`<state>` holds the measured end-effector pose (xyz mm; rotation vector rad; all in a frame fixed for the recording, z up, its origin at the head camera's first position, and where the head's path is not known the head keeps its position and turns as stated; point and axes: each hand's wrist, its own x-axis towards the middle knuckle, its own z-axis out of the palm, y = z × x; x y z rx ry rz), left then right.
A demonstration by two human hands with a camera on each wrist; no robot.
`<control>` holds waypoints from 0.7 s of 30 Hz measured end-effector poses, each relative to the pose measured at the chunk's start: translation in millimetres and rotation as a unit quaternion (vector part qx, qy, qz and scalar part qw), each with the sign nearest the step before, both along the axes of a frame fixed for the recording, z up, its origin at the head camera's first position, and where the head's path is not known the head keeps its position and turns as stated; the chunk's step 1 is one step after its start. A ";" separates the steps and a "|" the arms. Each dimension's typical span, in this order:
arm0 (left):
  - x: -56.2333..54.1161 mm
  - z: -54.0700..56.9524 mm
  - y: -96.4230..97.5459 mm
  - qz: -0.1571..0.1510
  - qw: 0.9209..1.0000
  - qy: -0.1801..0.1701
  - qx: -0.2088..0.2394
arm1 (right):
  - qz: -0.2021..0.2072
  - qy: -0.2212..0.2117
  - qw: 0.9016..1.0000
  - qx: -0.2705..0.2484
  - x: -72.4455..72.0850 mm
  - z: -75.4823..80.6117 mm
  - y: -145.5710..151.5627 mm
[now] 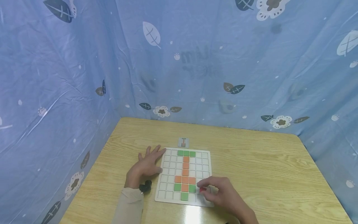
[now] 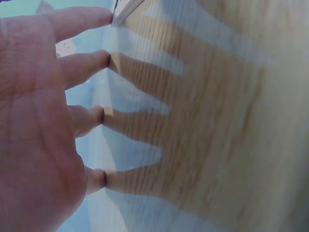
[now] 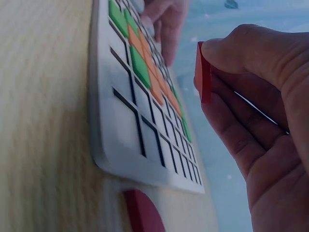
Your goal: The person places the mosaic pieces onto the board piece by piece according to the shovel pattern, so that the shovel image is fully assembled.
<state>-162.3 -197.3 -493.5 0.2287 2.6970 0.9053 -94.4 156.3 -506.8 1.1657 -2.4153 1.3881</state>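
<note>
A white grid board (image 1: 205,168) lies on the table, its squares partly filled with green tiles (image 1: 186,153) and orange tiles (image 1: 185,172). Along its left edge my left hand (image 1: 146,165) is spread, index finger and thumb at the board's rim, the other fingertips on the wood. Over the board's lower right squares, my right hand (image 1: 222,193) pinches a red tile (image 3: 204,72) between thumb and fingertips. The right wrist view shows that tile raised on edge, apart from the board. Part of the board's right side is hidden under this hand in the head view.
A small patterned card (image 1: 183,142) lies just beyond the board's far edge. Another red piece (image 3: 144,212) sits on the table beside the board. A blue leaf-printed curtain (image 1: 179,77) encloses the wooden table (image 1: 260,168) at the back and sides.
</note>
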 end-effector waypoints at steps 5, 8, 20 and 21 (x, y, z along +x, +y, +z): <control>-0.1 0.1 -0.4 -0.003 1.000 0.001 -0.001 | 0.018 0.001 1.000 -0.001 2.5 -3.3 -9.6; -0.3 0.0 -0.5 -0.003 1.000 0.001 0.000 | 0.028 0.005 1.000 -0.001 4.0 -5.5 -13.7; -0.1 0.0 -1.2 -0.002 1.000 0.003 0.002 | 0.063 -0.015 0.998 0.006 8.5 -11.8 -25.3; -0.2 -0.1 -1.3 -0.003 1.000 0.003 0.002 | 0.062 -0.012 0.998 0.007 9.1 -12.5 -26.6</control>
